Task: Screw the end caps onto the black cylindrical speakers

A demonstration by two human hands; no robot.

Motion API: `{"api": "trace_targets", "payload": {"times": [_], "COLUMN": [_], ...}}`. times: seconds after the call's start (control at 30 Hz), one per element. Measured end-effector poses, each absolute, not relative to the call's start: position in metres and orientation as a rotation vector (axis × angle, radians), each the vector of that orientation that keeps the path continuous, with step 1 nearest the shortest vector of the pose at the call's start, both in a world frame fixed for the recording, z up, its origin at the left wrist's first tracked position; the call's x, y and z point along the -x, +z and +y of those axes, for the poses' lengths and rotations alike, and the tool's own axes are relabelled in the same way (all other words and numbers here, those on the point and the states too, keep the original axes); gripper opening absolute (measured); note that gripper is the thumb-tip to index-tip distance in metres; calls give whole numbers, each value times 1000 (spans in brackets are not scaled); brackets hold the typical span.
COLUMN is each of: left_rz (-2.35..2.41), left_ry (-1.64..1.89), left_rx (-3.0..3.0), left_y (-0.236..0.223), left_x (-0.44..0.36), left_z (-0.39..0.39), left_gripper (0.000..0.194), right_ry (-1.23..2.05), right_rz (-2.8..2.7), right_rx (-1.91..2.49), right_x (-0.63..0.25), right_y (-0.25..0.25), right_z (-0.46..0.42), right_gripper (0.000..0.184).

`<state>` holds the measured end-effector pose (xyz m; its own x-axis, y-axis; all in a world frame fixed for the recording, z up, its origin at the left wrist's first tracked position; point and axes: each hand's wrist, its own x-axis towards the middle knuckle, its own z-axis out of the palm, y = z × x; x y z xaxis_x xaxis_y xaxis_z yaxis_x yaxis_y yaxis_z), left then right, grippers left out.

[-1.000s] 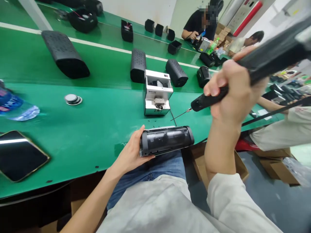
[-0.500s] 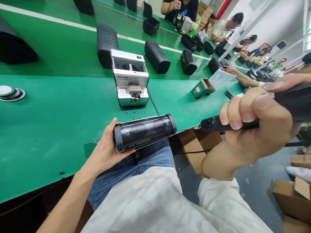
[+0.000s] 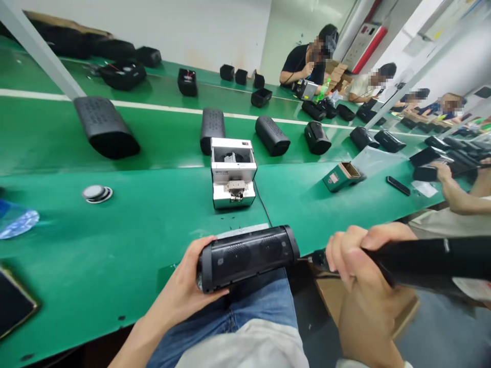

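Speaker (image 3: 249,258): head view, held at front edge of bench (image 3: 134,255), slightly tilted, above jeans (image 3: 264,299).
Left hand (image 3: 194,271): clamped on speaker's left end.
Right hand (image 3: 364,260): wrapped round driver (image 3: 425,263), tip near speaker's right end, contact unclear.
Silver box (image 3: 232,171): on bench, beyond speaker.

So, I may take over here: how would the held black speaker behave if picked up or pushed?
The speaker is likely stiff: it looks straight though the left grip holds just one end. It might rock if pushed, given its rounded end caps. Its glossy face could be slippery.
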<state>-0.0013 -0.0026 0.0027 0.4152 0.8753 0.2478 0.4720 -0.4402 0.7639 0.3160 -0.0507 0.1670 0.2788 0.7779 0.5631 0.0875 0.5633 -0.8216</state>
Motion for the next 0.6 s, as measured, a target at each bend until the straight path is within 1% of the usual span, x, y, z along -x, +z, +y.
{"api": "trace_targets", "payload": {"times": [0.13,0.3,0.6], "left_rz": [1178,1216,1227], "left_ry": [857,863,847], "left_rx": [-2014,-1915,-1949], "left_y": [0,-7,-5], "left_x": [2,3,4], "left_z": [-6,-10,-3], "left_gripper": [98,97,94], "right_ry": [606,588,622], "right_rz": [-1261,-1259,-1211], "right_rx": [847,833,755], "right_x": [-317,-321,-323], "right_y": [166,162,153], "right_z": [-54,-52,-48], "right_gripper": [18,16,15]}}
